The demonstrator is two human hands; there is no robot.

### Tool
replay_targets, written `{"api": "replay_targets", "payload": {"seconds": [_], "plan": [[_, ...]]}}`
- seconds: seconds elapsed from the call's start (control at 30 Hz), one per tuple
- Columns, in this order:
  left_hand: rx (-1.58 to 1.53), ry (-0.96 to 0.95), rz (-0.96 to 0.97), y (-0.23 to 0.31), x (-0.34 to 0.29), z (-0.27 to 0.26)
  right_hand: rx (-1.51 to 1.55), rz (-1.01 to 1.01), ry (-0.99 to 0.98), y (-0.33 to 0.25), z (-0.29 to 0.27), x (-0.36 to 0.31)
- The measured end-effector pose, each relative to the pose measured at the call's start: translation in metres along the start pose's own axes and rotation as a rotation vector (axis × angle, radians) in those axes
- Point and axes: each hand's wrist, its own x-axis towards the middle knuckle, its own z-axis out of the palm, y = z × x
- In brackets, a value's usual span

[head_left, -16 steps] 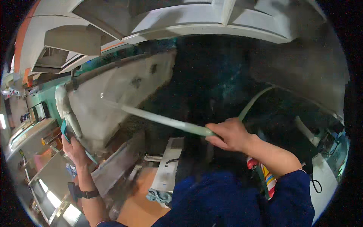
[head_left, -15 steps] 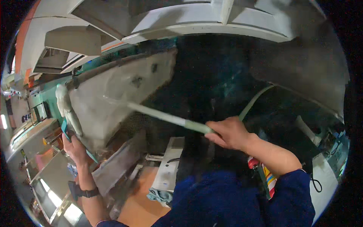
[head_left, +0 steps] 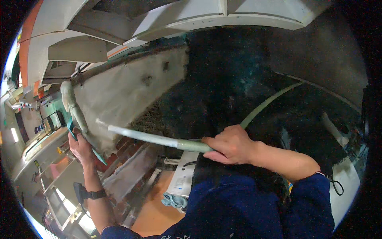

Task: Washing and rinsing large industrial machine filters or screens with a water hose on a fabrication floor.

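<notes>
My right hand point(head_left: 230, 145) is closed around a pale green hose point(head_left: 193, 145). A white tube end point(head_left: 143, 136) on it points left at a grey, plaster-like surface point(head_left: 119, 87). Behind the hand the hose point(head_left: 270, 101) curves up and away to the right. My left hand point(head_left: 81, 149) is closed on a thin, flat teal piece point(head_left: 100, 157) beside the lower left edge of the grey surface. Just above that hand a long, rounded whitish thing point(head_left: 71, 101) lies along the surface's left edge; I cannot make out its kind.
White open-fronted cabinets point(head_left: 179, 26) run along the far side. A white box point(head_left: 181, 175) with a light blue cloth point(head_left: 174, 200) stands near my body. Brown-red bricks point(head_left: 131, 153) show under the grey surface. A white panel point(head_left: 346, 179) stands at the right.
My right hand has moved a little left and down with the hose. The white tube end has swung lower along the grey surface. My left hand keeps its grip on the teal piece.
</notes>
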Motion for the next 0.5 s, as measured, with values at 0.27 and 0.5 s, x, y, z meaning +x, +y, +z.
{"api": "replay_targets", "payload": {"seconds": [0.27, 0.5], "plan": [[0.109, 0.026, 0.002, 0.008, -0.011, -0.002, -0.024, 0.261, 0.01, 0.029, -0.013, -0.033], [-0.053, 0.055, 0.239, -0.017, -0.152, -0.017, -0.116, 0.936, 0.177, 0.055, -0.111, -0.065]]}}
